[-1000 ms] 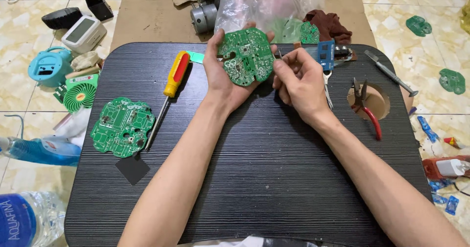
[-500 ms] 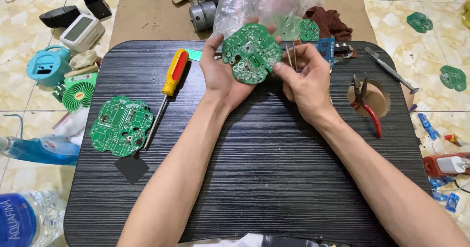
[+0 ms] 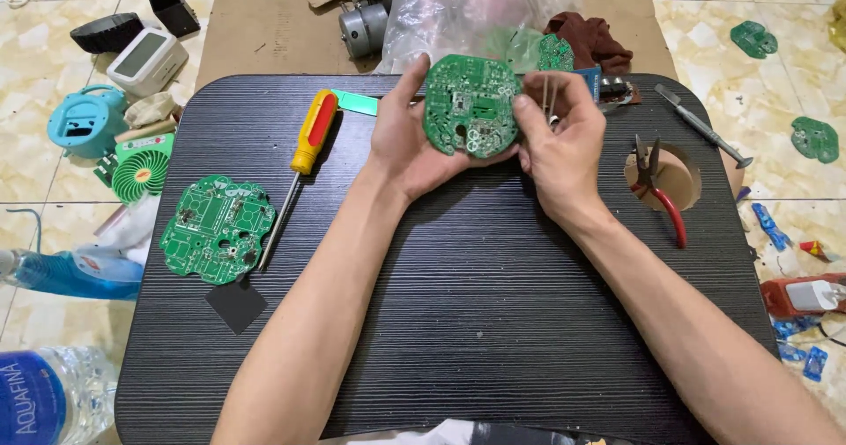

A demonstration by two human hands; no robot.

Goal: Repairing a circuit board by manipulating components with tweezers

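Holding a round green circuit board (image 3: 470, 104) above the far edge of the desk (image 3: 493, 322), your left hand (image 3: 407, 141) cradles it from beneath, grip closed on its left rim. Your right hand (image 3: 564, 141) pinches its right rim while also clasping thin metal tweezers (image 3: 550, 97). A second green board (image 3: 218, 228) and a yellow-red screwdriver (image 3: 306, 150) lie near the desk's left edge; red-handled pliers (image 3: 661, 194) lie by the right edge.

Round green circuit board (image 3: 470, 104), tilted upright, above tabletop.
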